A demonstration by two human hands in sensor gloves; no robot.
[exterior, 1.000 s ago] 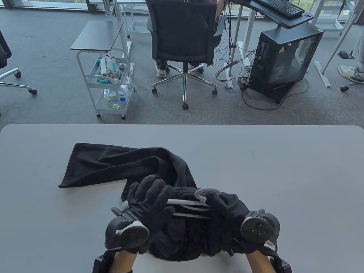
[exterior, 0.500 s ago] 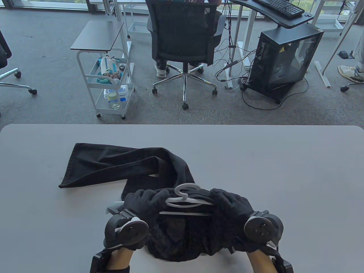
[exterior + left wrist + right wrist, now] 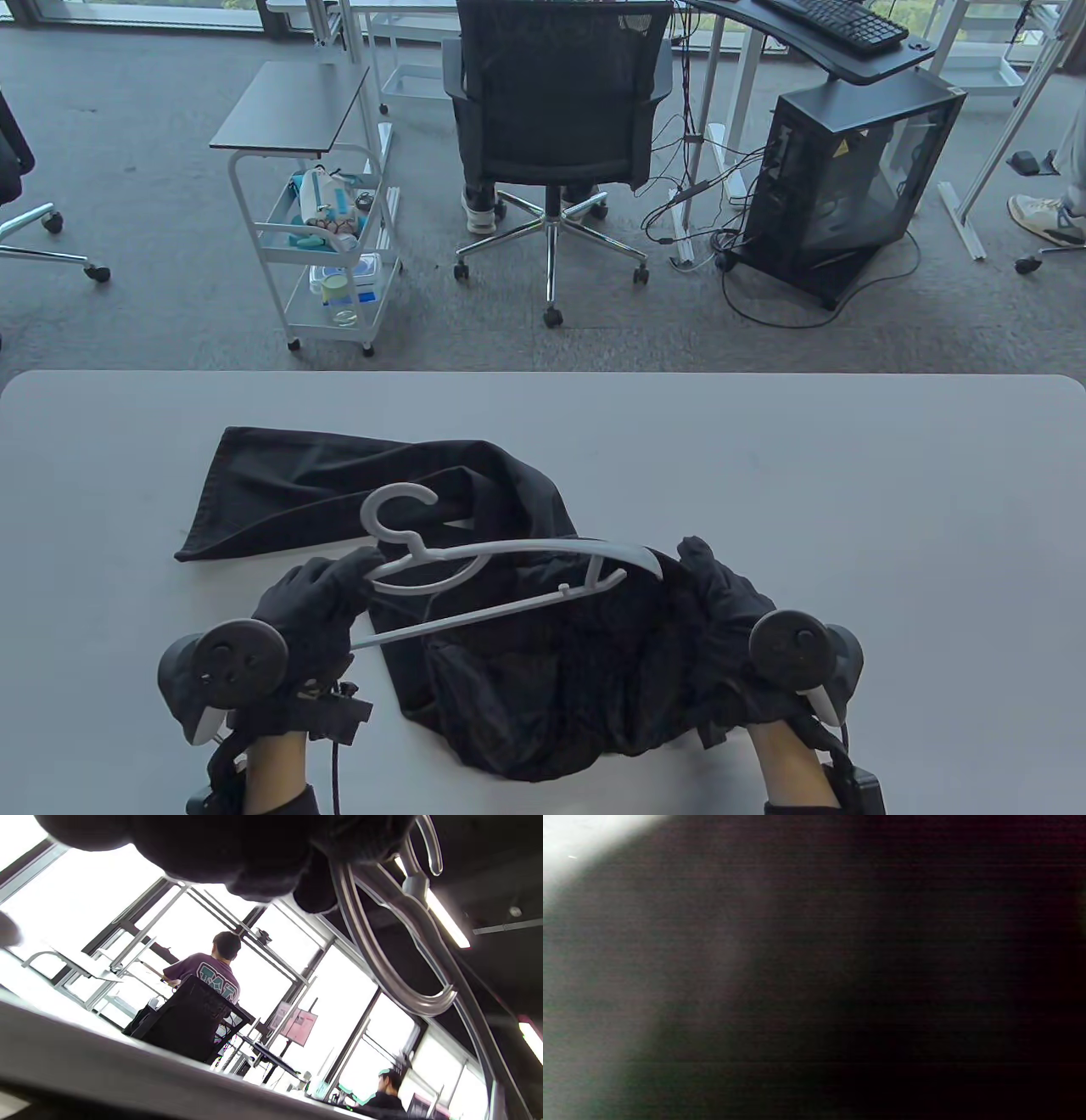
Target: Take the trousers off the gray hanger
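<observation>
The light gray plastic hanger [image 3: 501, 569], held at its left end by the left hand [image 3: 310, 607], runs rightward toward the right hand [image 3: 721, 594], whose grip bunches the black fabric trousers [image 3: 551, 671] under it on the counter [image 3: 848, 509]

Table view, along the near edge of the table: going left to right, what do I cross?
Left hand in black glove gripping the hanger's end → light gray plastic hanger → bunched black trousers → right hand in black glove, on the trousers' right edge.
</observation>
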